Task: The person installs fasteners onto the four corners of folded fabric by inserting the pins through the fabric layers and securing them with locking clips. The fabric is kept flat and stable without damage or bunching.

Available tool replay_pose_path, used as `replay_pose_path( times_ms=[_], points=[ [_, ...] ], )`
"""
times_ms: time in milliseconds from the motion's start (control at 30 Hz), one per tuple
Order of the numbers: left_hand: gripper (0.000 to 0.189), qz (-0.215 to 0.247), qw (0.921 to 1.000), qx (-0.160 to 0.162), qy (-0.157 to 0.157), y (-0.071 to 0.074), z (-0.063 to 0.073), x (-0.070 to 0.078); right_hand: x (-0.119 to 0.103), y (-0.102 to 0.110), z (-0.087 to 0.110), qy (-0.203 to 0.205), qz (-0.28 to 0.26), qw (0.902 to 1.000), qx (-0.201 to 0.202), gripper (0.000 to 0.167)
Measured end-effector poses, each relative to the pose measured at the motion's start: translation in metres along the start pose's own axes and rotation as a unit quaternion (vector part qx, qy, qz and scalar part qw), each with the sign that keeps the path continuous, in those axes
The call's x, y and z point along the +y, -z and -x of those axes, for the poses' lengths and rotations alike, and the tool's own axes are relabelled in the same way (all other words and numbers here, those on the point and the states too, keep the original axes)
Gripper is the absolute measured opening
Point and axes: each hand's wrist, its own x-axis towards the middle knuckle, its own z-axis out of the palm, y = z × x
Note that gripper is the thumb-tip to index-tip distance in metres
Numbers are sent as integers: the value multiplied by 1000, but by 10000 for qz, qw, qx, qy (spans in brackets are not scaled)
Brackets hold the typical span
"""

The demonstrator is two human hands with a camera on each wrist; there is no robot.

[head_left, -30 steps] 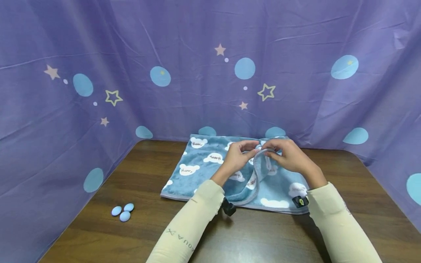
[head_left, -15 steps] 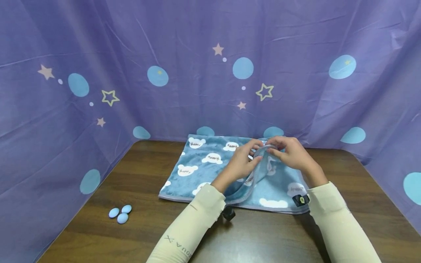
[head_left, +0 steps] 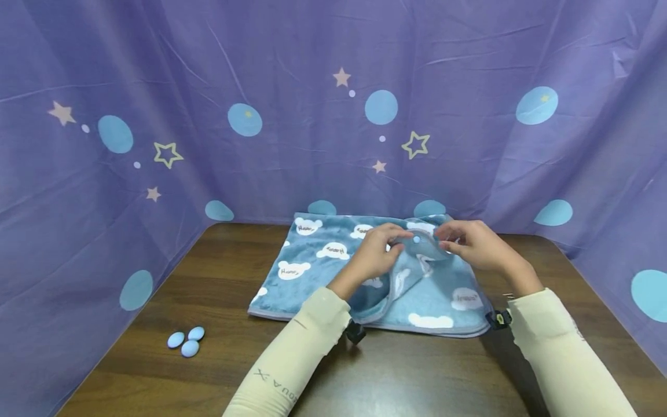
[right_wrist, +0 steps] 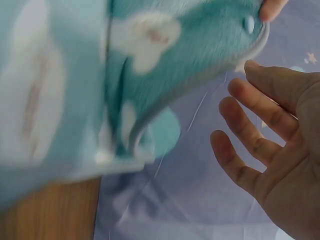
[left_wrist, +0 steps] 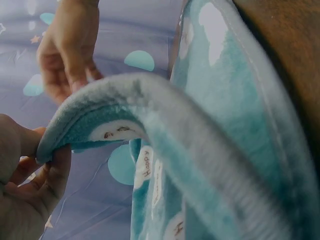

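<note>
A teal blanket [head_left: 333, 284] with white bear-head prints and a grey bound edge lies folded on the table. My left hand [head_left: 372, 255] pinches a raised part of its edge, with thumb and fingers on either side in the left wrist view. Close to those fingers, a small pale-blue round button-like piece [head_left: 417, 239] sits on the raised cloth, seen also as a blue button-like piece [right_wrist: 249, 24] in the right wrist view. My right hand [head_left: 479, 246] is just right of the lifted edge, fingers spread and holding nothing in the right wrist view.
Several matching items are in sight: pale-blue rounded pieces [head_left: 190, 348] lie grouped on the brown wooden table [head_left: 208, 278] at the left. A purple curtain [head_left: 312, 145] with stars and dots hangs behind and beside the table.
My right hand has let go of the blanket's edge and moved right. The raised edge has dropped slightly, and the blue round piece now shows on it. My left hand keeps its pinch.
</note>
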Motion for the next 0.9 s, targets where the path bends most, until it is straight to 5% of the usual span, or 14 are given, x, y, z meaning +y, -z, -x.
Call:
replay_pose_path(
  times_ms=[267,467,667,900],
  points=[
    [36,160,9977,-527,398,18,-10,3,21,19,35,-39,559,9980,-276,9],
    [36,524,9953,-503,640,38,-18,-3,39,32,59,-183,916,9930,-728,8],
    [41,811,9920,-333,912,59,-29,-27,54,43,78,-247,1172,9889,-880,10],
    [61,1535,9719,-581,1690,79,-33,-72,63,46,93,-552,1065,9866,-1108,11]
  ],
)
